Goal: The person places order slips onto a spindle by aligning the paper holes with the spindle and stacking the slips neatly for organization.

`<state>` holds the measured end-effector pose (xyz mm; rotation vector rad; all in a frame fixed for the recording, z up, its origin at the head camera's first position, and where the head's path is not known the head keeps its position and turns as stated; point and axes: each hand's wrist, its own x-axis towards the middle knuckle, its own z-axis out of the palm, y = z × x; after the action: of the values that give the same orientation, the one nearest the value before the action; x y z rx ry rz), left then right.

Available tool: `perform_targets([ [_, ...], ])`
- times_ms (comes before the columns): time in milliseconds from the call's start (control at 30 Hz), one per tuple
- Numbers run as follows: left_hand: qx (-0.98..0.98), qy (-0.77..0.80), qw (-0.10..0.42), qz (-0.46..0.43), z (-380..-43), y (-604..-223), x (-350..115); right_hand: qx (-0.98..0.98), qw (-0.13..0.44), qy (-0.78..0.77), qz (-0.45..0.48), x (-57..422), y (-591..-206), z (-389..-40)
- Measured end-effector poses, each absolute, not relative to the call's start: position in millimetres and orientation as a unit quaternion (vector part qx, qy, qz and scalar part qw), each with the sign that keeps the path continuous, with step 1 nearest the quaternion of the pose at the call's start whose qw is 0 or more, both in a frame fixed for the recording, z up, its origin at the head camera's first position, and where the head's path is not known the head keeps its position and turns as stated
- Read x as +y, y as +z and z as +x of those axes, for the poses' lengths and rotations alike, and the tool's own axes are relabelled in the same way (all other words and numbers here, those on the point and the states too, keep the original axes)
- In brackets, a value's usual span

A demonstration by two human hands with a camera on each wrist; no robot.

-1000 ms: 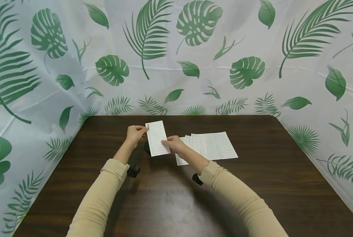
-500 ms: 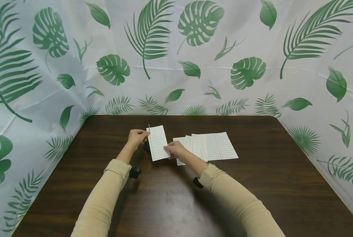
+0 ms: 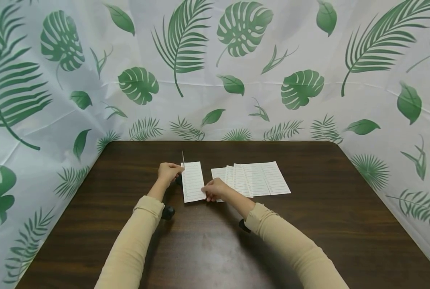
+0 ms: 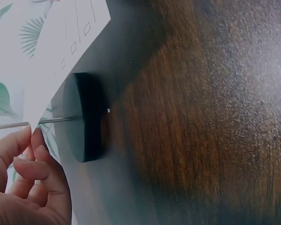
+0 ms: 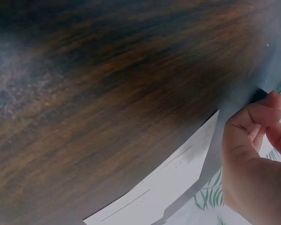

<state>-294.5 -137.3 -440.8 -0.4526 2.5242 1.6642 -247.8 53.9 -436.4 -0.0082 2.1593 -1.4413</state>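
Observation:
A white lined card (image 3: 193, 182) with small checkboxes is held between both hands, over a paper spike. The spike has a thin metal rod (image 3: 183, 157) rising from a round black base (image 4: 84, 117). In the left wrist view, the rod shows on both sides of the card's corner, with the base standing on the table below. My left hand (image 3: 169, 171) pinches that corner right beside the rod, thumb and index finger together. My right hand (image 3: 216, 188) pinches the card's lower right edge between thumb and fingers. The card hides most of the base in the head view.
Several similar lined cards (image 3: 262, 178) lie overlapping on the dark wood table (image 3: 215, 249), just right of the right hand. A white curtain (image 3: 200, 96) printed with green leaves hangs behind the table and along both sides.
Both hands have lowered the card, which now shows nearer the table's front in the head view. More of the rod sticks out above it. The cards on the table stay put.

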Motion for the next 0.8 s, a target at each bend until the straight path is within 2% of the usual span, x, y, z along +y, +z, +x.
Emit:
perform_targets([
  [267, 0.862, 0.48, 0.049, -0.152, -296, -448, -135, 0.809, 0.28, -0.516, -0.018, 56, -450, -252],
  [800, 0.89, 0.431, 0.044, -0.141, -293, -456, -129, 0.845, 0.282, -0.45, -0.064, 59, -453, -252],
])
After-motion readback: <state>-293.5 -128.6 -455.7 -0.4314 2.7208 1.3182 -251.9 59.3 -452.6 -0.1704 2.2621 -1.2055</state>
